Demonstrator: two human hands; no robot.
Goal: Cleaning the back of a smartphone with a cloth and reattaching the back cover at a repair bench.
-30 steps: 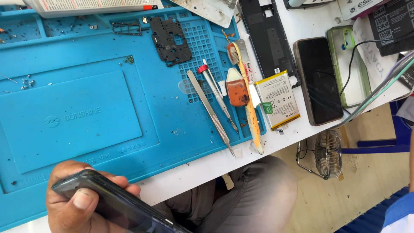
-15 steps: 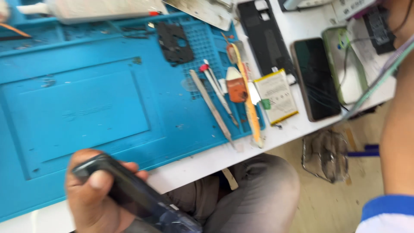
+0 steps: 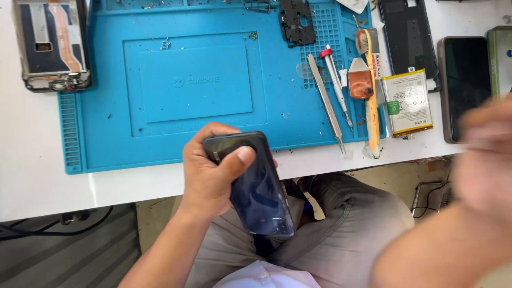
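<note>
A person sits at a white worktop [image 3: 32,160], seen from above. The left hand [image 3: 210,176] grips a dark smartphone [image 3: 256,186] around its upper end, thumb pressed across the glossy back, fingers wrapped behind. The phone hangs just off the worktop's near edge, over the person's lap, tilted so its lower end points toward the knees; the grip seems meant to steady it away from the clutter.

The right hand [image 3: 485,154] is a blur near the worktop's right end, raised above the surface. Whether it is open or closed cannot be told, and nothing is visibly in it.

A blue repair mat [image 3: 197,80] covers most of the worktop. Along the mat's right edge, tools lie side by side within easy reach: metal tweezers [image 3: 326,101], a red-capped screwdriver [image 3: 336,85], a yellow-handled brush [image 3: 372,101]. Just beyond them rests a flat battery [image 3: 408,102], then a dark-screened phone [image 3: 469,85]. A stripped phone frame [image 3: 52,42] sits at the far left corner, a black inner plate [image 3: 297,21] at the mat's far edge.
</note>
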